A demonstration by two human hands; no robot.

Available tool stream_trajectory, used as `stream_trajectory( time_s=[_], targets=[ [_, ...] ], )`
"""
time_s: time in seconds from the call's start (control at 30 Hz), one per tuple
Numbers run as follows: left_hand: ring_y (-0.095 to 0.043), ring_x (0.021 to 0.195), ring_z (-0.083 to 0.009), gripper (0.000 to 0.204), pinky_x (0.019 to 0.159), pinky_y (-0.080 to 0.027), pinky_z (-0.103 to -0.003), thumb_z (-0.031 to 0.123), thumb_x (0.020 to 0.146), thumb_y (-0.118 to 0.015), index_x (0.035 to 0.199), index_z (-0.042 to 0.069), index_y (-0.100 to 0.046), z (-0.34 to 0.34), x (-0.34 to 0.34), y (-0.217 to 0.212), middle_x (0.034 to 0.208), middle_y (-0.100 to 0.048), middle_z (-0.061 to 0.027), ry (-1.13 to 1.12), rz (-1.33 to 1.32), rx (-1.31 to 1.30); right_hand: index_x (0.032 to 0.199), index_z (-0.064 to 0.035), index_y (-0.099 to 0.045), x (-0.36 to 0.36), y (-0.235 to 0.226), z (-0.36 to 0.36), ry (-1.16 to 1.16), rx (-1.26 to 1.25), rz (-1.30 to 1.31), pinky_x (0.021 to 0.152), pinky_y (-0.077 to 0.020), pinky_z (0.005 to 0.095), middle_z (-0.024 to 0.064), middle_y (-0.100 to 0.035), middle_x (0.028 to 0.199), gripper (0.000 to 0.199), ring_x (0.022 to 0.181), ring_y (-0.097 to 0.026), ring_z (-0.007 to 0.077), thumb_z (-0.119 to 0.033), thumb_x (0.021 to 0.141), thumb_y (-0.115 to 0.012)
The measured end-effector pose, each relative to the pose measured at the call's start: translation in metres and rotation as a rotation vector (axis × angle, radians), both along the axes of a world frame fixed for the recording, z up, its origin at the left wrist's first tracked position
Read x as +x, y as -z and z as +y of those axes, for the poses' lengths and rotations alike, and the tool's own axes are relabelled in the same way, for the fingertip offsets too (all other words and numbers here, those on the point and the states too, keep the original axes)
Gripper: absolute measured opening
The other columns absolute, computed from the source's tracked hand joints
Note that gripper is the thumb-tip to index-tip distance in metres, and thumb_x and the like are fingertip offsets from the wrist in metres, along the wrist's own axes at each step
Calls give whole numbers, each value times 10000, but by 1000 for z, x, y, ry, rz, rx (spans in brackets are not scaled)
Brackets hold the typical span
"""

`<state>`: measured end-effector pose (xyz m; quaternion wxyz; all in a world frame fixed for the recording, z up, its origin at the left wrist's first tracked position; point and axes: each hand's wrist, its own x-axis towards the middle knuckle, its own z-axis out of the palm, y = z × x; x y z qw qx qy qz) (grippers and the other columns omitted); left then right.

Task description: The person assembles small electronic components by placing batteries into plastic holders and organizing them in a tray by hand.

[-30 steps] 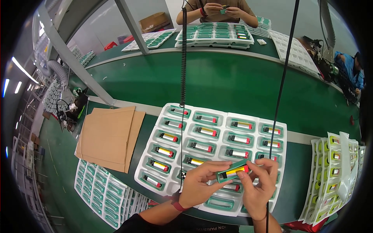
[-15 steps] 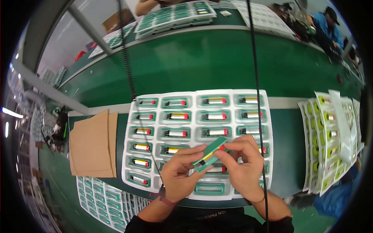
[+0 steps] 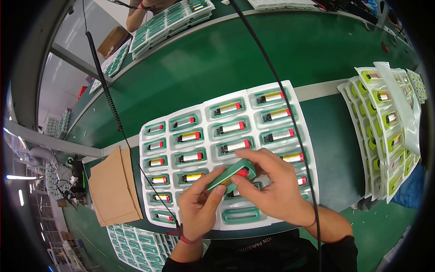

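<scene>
Between both hands is a green plastic casing, tilted, with a yellow strip and a red-ended cylindrical part inside. My left hand pinches its lower left end between thumb and fingers. At the upper right end, my right hand has its fingers over the rim and its thumb close to the red end. Under the hands lies a white moulded tray, its pockets holding green casings, most with a silver or yellow cylinder with a red end. One green casing nearest me shows no cylinder. The hands hide some pockets.
Cardboard sheets lie left of the tray. Stacked trays with yellow-green parts stand at right under clear film. More trays sit low at left. A black cable and a coiled cord hang across. Another person's arm shows far off.
The view has turned and shifted, so the tray appears tilted. The casing has been rolled in my hands, showing more of its green outside and rounded end. Both hands keep hold.
</scene>
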<state>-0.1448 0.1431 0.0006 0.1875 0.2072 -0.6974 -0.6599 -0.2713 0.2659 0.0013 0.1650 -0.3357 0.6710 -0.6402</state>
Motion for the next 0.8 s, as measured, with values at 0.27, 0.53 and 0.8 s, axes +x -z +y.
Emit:
stream_trajectory(
  time_s=[0.27, 0.53, 0.8],
  targets=[
    [-647, 809, -276, 326, 726, -508, -317, -23, 789, -654, 1111, 11, -621, -21, 15, -21, 947, -654, -154, 135, -83, -629, 990, -10, -614, -5, -4, -2, -259, 113, 229, 558, -487, 330, 133, -625, 823, 250, 616, -617, 262, -80, 770, -711],
    [-644, 811, -284, 362, 713, -519, -320, -8, 780, -655, 1137, 43, -622, -11, 21, -21, 944, -644, -141, 137, -66, -576, 909, -15, -636, 8, -4, 6, -211, 203, 61, 557, -480, 286, 88, -650, 794, 195, 624, -619, 186, -24, 744, -739],
    [-652, 828, -290, 400, 730, -524, -319, 1, 781, -669, 1171, 42, -587, -14, 29, -15, 968, -651, -127, 99, 77, -643, 959, 9, -635, 22, -13, -2, -148, -44, -73, 666, -483, 252, 129, -633, 873, 252, 786, -628, 180, 34, 731, -738]
  ],
)
